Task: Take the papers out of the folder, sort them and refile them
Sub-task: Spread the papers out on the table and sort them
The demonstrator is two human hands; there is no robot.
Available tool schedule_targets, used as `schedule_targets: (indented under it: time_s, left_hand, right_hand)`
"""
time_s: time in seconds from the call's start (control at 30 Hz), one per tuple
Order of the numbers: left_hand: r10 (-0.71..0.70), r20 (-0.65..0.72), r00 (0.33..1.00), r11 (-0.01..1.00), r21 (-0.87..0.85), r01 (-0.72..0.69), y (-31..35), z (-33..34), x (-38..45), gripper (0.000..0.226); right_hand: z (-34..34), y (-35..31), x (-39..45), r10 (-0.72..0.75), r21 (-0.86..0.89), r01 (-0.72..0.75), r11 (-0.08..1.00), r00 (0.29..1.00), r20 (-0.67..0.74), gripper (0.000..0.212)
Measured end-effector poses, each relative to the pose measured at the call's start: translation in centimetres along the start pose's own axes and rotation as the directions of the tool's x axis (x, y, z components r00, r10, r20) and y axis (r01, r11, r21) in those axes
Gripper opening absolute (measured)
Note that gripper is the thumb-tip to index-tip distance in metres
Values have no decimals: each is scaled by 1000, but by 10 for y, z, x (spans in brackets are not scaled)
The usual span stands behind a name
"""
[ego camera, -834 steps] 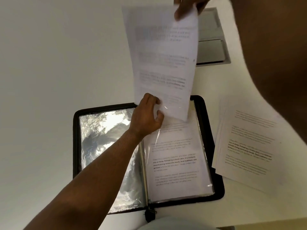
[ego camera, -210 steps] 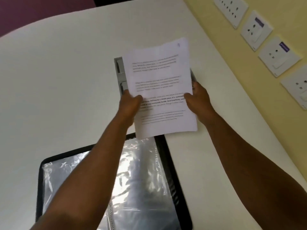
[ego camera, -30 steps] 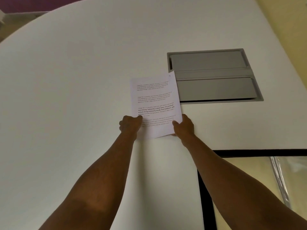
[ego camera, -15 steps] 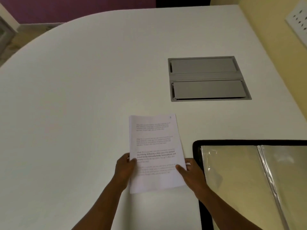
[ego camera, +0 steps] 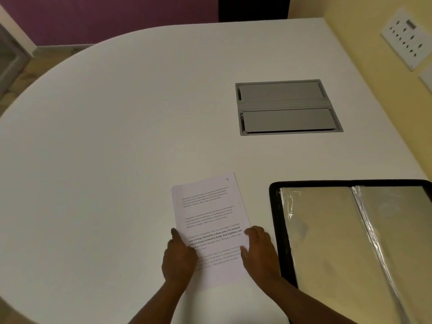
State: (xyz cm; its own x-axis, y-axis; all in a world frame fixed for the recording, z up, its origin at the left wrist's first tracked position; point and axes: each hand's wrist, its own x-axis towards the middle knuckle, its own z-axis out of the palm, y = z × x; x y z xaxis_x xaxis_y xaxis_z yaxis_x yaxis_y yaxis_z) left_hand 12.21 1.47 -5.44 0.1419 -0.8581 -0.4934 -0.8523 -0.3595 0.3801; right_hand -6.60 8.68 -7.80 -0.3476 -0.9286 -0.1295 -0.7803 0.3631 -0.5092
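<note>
1. A white worktop (ego camera: 117,136) with a rounded edge carries everything.
2. The open folder (ego camera: 273,230), black-rimmed with glossy clear sleeves, lies at the right.
3. A grey hatch (ego camera: 286,107) is set into the worktop farther back.
4. The papers (ego camera: 210,216) lie flat just left of the folder.
5. The left hand (ego camera: 178,258) and right hand (ego camera: 260,251) rest on the papers' side edges; whether they grasp them cannot be told.

Office: meeting table (ego camera: 117,136) (grey cable hatch (ego camera: 287,107)).
</note>
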Motion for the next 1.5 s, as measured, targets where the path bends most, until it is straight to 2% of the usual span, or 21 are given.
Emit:
schedule_targets:
  time_s: [0.1, 0.17, 0.27, 0.33, 0.4, 0.47, 0.6, 0.73, 0.8, 0.93, 1.03, 1.2, 1.23, 1.33, 1.37, 1.43, 1.5]
  left_hand:
    - [80, -65, 995, 952, 302, -57, -7, 2, 6, 77]
    - [274, -93, 957, 904, 365, -224, -4, 4, 10, 80]
    - [496, 52, 867, 837, 236, -493, 18, 10, 18, 68]
    - [520, 182, 835, 840, 72, -539, 38, 13, 25, 61]
    - [446, 264, 855, 889, -16, -458, 53, 18, 33, 56]
    - [313, 292, 904, 945, 0, -327, 65, 21, 39, 56]
    - [130, 336, 933, 987, 48, -155, 90, 22, 48, 79]
    - [148, 270, 951, 971, 145, -192, 106, 19, 50, 73]
    - [184, 226, 957, 951, 205, -231, 114, 18, 49, 72]
    - [126, 275, 953, 962, 201, -185, 128, 18, 50, 93]
    - [72, 317, 946, 972, 192, -138, 136, 17, 53, 100]
    - [49, 325, 944, 996, 60, -72, 131, 18, 68, 63]
    - [52, 332, 942, 998, 7, -58, 129, 19, 70, 67]
    - [63, 342, 937, 995, -93, -33, 124, 26, 78, 108]
    - [63, 342, 938, 994, -106, -29, 122, 30, 82, 108]
    - [66, 362, 930, 983, -185, 3, 128, 18, 74, 71]
    - [72, 404, 912, 932, -352, 82, 128, 7, 70, 35]
  right_hand:
    - [6, -2, -3, 51, 28, -51, 998, 998, -20, 54]
    - [7, -3, -3, 97, 39, -97, 995, 995, -17, 59]
    - [6, -3, 0, 136, 11, -136, 991, 991, 8, 63]
    - [5, -4, 3, 135, -32, -135, 990, 991, 12, 61]
    - [6, -6, 5, 125, -51, -124, 991, 992, 15, 55]
    - [8, -9, 7, 140, -12, -140, 990, 990, 18, 51]
    - [11, -11, 16, 260, 50, -259, 965, 966, -8, 64]
    - [11, -13, 26, 247, 99, -246, 964, 969, 8, 50]
    - [10, -13, 29, 250, 140, -249, 958, 968, 11, 49]
    - [8, -10, 34, 294, 270, -299, 915, 954, 58, 52]
    - [9, -8, 34, 241, 290, -240, 926, 970, 35, 43]
    - [10, -8, 33, 189, 393, -183, 901, 982, 25, 45]
    - [9, -9, 33, 190, 428, -187, 884, 981, 36, 44]
    - [6, -13, 32, 179, 509, -186, 840, 982, 63, 41]
    - [5, -15, 31, 167, 530, -178, 829, 984, 68, 39]
    - [3, -20, 31, 135, 555, -150, 818, 988, 69, 35]
    - [3, -22, 30, 115, 564, -135, 815, 991, 72, 29]
